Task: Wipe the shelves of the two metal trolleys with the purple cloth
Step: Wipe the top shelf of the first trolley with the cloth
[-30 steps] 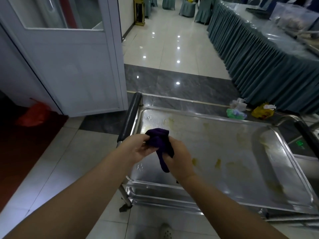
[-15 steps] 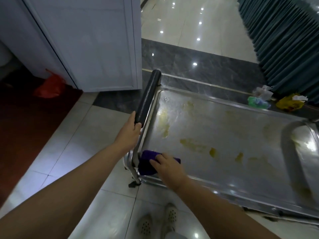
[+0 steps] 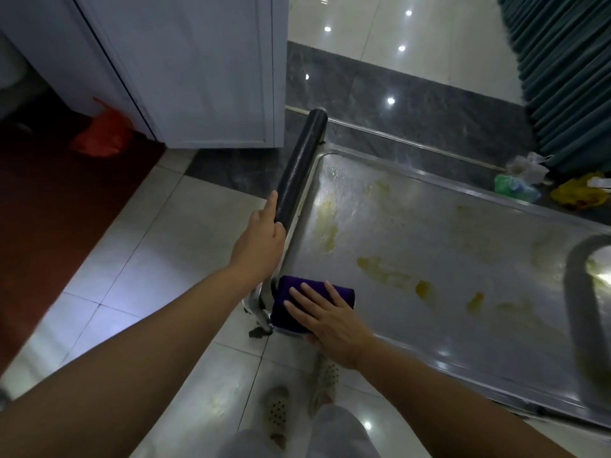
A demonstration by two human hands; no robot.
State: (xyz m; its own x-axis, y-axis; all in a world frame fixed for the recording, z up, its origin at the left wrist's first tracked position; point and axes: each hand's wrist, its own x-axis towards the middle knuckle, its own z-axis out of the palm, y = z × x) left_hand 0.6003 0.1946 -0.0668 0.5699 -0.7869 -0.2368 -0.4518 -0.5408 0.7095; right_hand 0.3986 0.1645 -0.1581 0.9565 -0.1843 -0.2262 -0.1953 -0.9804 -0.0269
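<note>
A metal trolley's top shelf [image 3: 446, 259] fills the right half of the view, with yellow smears across it. The folded purple cloth [image 3: 344, 290] lies in the shelf's near left corner. My right hand [image 3: 327, 320] presses flat on the cloth, fingers spread and straight. My left hand [image 3: 263, 239] holds the near end of the trolley's black padded handle [image 3: 299, 166], fingers wrapped behind it and the forefinger lying along it. A second rounded handle [image 3: 582, 312] shows blurred at the right edge.
A white door [image 3: 198, 71] stands open just left of the trolley. A red bag [image 3: 102, 133] lies on dark red flooring at the left. Green, white and yellow bags [image 3: 545, 186] sit beyond the trolley by a teal table skirt [image 3: 568, 77]. My feet [image 3: 297, 401] stand on pale tiles.
Both hands held the cloth above the shelf a second ago. Then my right hand put it down in the near left corner and my left hand took the black handle.
</note>
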